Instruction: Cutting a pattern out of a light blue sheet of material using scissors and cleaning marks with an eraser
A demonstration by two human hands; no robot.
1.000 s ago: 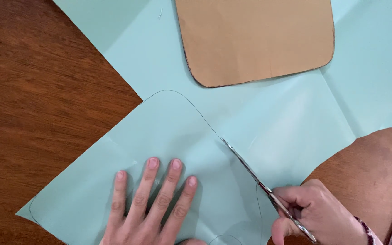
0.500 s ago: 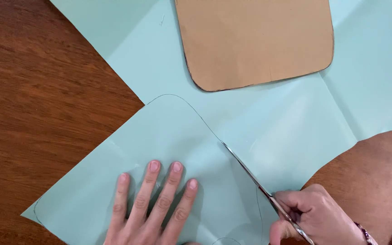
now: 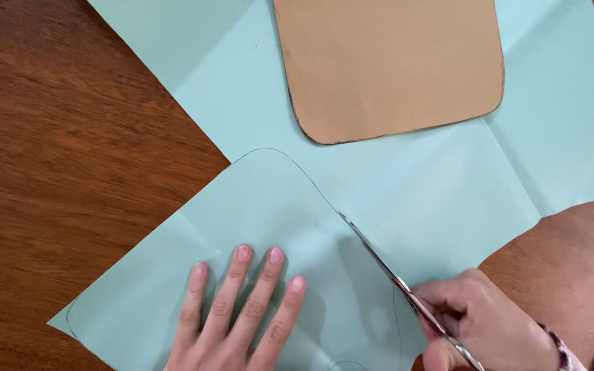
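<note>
A sheet of pale green paper [image 3: 407, 199] lies spread over a brown wooden table [image 3: 70, 137], reaching from the far edge of the view down to the near edge. A thin pencil line [image 3: 290, 159] is drawn on it, tracing a rounded-corner shape whose far corner sits near the middle of the view. The near-left part of the paper, inside that line, is already cut free along part of its edge and lies slightly over the rest.

A pair of scissors [image 3: 386, 268] works along the right side of the drawn line, the blades nearly together and pointing far-left, their tip right on the line. The right hand [image 3: 479, 323] holds the scissors at the near right, its fingers closed around the handles, which are mostly hidden by the hand. A beaded bracelet [image 3: 558, 347] shows at that wrist.

The left hand [image 3: 235, 316] lies flat on the near-left part of the paper, palm down, four fingers straight and slightly spread, pointing to the far side. It holds nothing and just presses the sheet down.

At the far side, a tan cardboard piece [image 3: 393, 65] with rounded corners rests on the green paper, well apart from both hands. Fold creases run across the paper to its right. At the near right, bare table shows where a curved piece of the paper is cut away.
</note>
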